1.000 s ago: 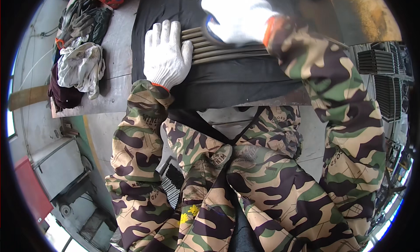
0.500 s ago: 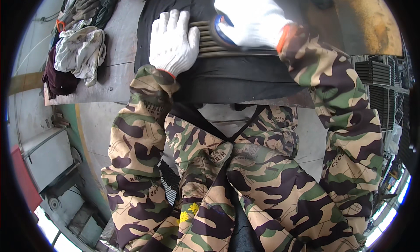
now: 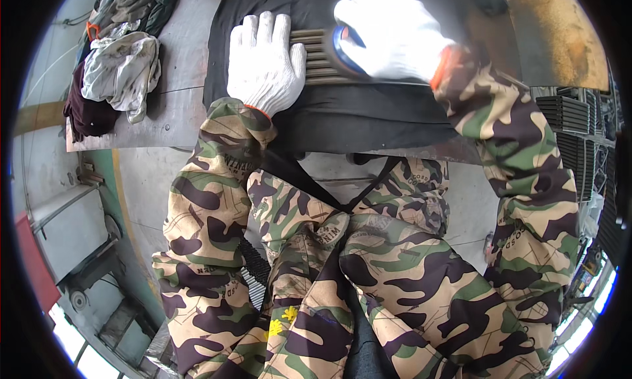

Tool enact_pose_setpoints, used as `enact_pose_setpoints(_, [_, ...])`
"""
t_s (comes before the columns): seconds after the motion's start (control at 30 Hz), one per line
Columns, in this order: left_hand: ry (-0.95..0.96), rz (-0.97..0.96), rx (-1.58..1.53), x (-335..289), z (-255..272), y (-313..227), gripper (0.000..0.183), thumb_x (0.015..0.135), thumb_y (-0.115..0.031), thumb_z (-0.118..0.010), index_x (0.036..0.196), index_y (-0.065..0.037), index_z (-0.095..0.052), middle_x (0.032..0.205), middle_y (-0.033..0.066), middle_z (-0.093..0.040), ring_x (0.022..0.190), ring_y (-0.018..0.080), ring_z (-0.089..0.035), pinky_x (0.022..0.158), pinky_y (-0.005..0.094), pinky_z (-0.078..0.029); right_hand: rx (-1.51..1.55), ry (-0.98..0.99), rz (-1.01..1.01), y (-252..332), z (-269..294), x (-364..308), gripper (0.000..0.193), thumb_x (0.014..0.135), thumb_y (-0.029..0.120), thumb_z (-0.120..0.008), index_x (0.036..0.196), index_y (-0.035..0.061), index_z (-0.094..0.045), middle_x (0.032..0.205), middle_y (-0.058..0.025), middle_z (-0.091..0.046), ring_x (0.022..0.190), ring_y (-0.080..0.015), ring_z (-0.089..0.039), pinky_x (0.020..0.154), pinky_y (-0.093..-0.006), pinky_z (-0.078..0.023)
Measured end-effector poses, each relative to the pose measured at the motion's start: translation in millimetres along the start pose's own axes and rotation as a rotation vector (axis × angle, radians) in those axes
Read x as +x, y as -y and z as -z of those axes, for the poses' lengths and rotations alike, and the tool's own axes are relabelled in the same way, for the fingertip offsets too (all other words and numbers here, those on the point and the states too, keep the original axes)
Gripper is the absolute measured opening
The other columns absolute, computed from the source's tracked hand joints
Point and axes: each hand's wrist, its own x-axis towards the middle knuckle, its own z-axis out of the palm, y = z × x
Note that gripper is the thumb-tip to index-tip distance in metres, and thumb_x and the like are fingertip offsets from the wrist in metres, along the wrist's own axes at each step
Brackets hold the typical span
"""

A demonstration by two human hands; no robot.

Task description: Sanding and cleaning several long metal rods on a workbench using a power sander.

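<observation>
A slatted metal grille [image 3: 311, 63], made of parallel grey-brown bars, lies on a black cloth [image 3: 368, 125] spread over the table. My left hand [image 3: 266, 68], in a white knit glove, rests flat on the grille's left end with the fingers stretched out. My right hand [image 3: 392, 36], gloved the same way, is closed around a round tool with a blue rim [image 3: 347, 48] and presses it against the bars. Motion blurs the tool's edge, so its exact kind is unclear. The glove and sleeve hide much of the grille's right part.
Crumpled rags [image 3: 122, 69] in white, grey and maroon are heaped on the table's left side. A rusty brown sheet [image 3: 559, 33] covers the far right corner. Beyond the right edge stand stacked dark slatted grilles [image 3: 567, 112].
My right hand has shifted slightly to the right along the bars with the blue-rimmed tool. My left hand still lies flat on the grille, nearly in the same place.
</observation>
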Motion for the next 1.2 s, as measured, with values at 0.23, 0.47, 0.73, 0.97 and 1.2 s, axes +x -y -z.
enact_pose_setpoints(0.23, [0.042,0.015,0.0,0.9,-3.0,6.2,0.043,0.098,-0.029,-0.068,0.13,-0.001,-0.066,0.124,0.0195,-0.066,0.12,0.0395,-0.059,0.104,0.0505,-0.044,-0.053,-0.016,-0.055,-9.8,-6.1,5.8,0.029,0.094,0.034,-0.069,0.104,0.0066,-0.069,0.097,-0.02,-0.069,0.087,-0.0395,-0.073,0.072,-0.0518,-0.061])
enact_pose_setpoints(0.47, [0.135,0.032,-0.025,9.2,-2.1,6.1,0.047,0.103,-0.028,-0.063,0.141,0.0,-0.063,0.138,0.0234,-0.066,0.127,0.0413,-0.059,0.111,0.051,-0.044,-0.086,-0.129,-0.049,-18.3,-14.6,9.3,0.026,0.093,0.033,-0.069,0.102,0.0079,-0.069,0.096,-0.0198,-0.069,0.084,-0.0398,-0.072,0.073,-0.053,-0.06])
enact_pose_setpoints(0.73, [0.058,-0.004,0.01,11.9,-13.5,15.8,0.045,0.099,-0.031,-0.067,0.132,-0.001,-0.066,0.128,0.0198,-0.067,0.119,0.0381,-0.06,0.102,0.0497,-0.045,-0.073,-0.103,-0.062,-16.2,-13.3,13.7,0.027,0.095,0.032,-0.067,0.105,0.0069,-0.069,0.098,-0.0209,-0.071,0.086,-0.0414,-0.073,0.076,-0.0532,-0.061])
enact_pose_setpoints(0.97, [0.06,-0.071,0.003,22.2,-29.2,11.9,0.042,0.099,-0.031,-0.067,0.129,-0.001,-0.067,0.124,0.0195,-0.068,0.114,0.0377,-0.061,0.097,0.0494,-0.047,-0.076,-0.084,-0.066,-24.6,-13.9,8.3,0.027,0.095,0.032,-0.068,0.103,0.007,-0.07,0.096,-0.0212,-0.071,0.086,-0.0411,-0.073,0.074,-0.0537,-0.06])
enact_pose_setpoints(1.2, [-0.033,-0.064,0.007,19.6,-20.5,17.2,0.04,0.098,-0.03,-0.067,0.126,-0.002,-0.068,0.119,0.0182,-0.068,0.111,0.0368,-0.062,0.095,0.0481,-0.047,-0.021,-0.019,-0.026,-11.0,2.0,-5.7,0.029,0.094,0.034,-0.069,0.104,0.0064,-0.069,0.096,-0.0202,-0.07,0.086,-0.0404,-0.073,0.075,-0.0533,-0.061])
